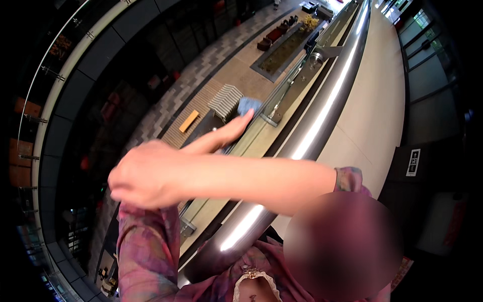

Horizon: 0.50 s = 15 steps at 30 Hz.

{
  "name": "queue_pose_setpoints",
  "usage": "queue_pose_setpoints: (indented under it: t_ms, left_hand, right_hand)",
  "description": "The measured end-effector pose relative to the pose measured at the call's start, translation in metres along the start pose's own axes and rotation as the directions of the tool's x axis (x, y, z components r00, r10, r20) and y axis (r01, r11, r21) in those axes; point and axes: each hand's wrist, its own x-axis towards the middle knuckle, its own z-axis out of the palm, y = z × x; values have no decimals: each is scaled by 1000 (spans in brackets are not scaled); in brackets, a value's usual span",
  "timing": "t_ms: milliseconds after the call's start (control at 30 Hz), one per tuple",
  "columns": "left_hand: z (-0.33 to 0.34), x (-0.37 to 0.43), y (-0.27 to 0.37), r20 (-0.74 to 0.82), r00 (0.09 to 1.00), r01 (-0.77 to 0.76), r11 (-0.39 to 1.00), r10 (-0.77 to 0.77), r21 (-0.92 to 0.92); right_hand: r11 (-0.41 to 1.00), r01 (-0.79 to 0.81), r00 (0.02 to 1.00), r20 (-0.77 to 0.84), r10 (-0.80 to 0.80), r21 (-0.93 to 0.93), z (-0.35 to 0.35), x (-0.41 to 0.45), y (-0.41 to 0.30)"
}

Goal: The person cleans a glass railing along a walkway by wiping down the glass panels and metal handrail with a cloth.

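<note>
My left hand (237, 128) reaches out over the glass balustrade, thumb extended, with a blue cloth (249, 106) at its fingers. The cloth lies against or just beyond the glass edge; its exact contact is hidden. My right forearm crosses over the left one, above the round metal handrail (320, 120). Blurred, my right hand (145, 175) has curled fingers near the rolled left sleeve (149, 241). Whether those fingers grip the sleeve or arm cannot be seen.
The handrail and glass panels (241, 141) curve along an upper walkway (362, 124). Far below lie a floor with a planter (279, 56), a yellow bench (189, 121) and a striped structure (226, 101). A dark box-like object with a sign (413, 162) stands at right.
</note>
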Motion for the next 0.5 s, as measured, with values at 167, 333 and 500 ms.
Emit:
queue_pose_setpoints:
  t_ms: [167,333,500]
  left_hand:
    - [13,79,59,-83,967,-226,959,242,168]
    - [23,147,88,-125,922,-244,801,366,546]
    - [29,163,113,-142,910,-126,587,389,799]
  right_hand:
    - [975,181,973,-121,-197,-127,-6,-7,-22]
    - [955,155,927,-298,-229,-252,-4,-4,-33]
    - [947,99,949,-258,-183,-306,-4,-3,-39]
